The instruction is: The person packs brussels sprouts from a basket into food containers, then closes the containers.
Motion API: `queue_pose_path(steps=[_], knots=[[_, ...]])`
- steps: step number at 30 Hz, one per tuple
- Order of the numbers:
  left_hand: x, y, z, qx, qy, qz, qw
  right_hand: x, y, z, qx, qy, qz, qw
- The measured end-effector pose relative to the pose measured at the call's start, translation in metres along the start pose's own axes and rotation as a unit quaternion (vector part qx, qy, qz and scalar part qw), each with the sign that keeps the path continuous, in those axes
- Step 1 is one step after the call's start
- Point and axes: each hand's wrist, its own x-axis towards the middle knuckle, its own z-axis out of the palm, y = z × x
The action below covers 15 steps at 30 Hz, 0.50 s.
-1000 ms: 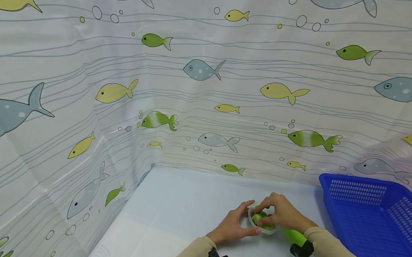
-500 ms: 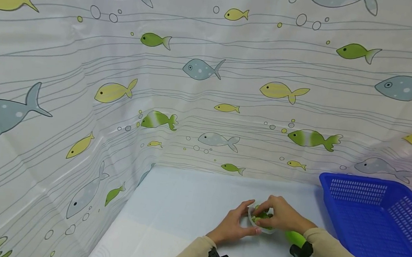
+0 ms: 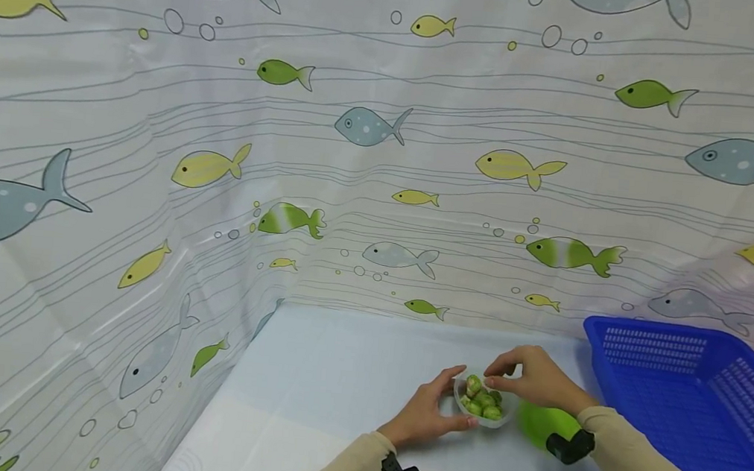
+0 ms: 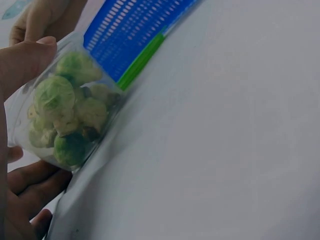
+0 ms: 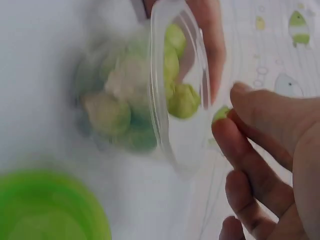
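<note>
Several Brussels sprouts (image 4: 55, 97) fill a clear plastic container (image 5: 159, 75) that stands on the white table. My left hand (image 3: 424, 416) grips its side, with the thumb toward me and the fingers round the far side. Just above the container's right edge is my right hand (image 3: 535, 378), its fingers loosely bent and thumb apart from the forefinger (image 5: 227, 137). No sprout shows between those fingertips. A bright green round dish (image 3: 538, 423) lies right of the container, partly hidden under the right hand and wrist.
A large blue perforated basket (image 3: 659, 395) stands on the right side of the table (image 3: 338, 367). A curtain (image 3: 454, 122) printed with fish hangs behind and along the left. Each wrist wears a small black camera (image 3: 570, 446).
My right hand has come up out of the container and moved a little right, uncovering the sprouts. The left hand keeps its place on the container.
</note>
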Motion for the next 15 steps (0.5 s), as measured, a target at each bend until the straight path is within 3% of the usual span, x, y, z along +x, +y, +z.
queue_pose_path(steps=[6, 10, 15], knots=[[0.001, -0.001, 0.000, 0.009, 0.004, 0.004, 0.9999, -0.013, 0.004, -0.013, -0.034, 0.020, 0.063, 0.9972], [0.002, -0.001, 0.001, 0.013, 0.003, 0.005, 0.9999, -0.024, 0.003, -0.017, -0.052, -0.014, 0.117, 0.9916], [0.001, 0.001, 0.002, 0.013, 0.000, 0.001, 0.9999, -0.036, -0.004, -0.015, -0.120, -0.054, 0.181, 0.9746]])
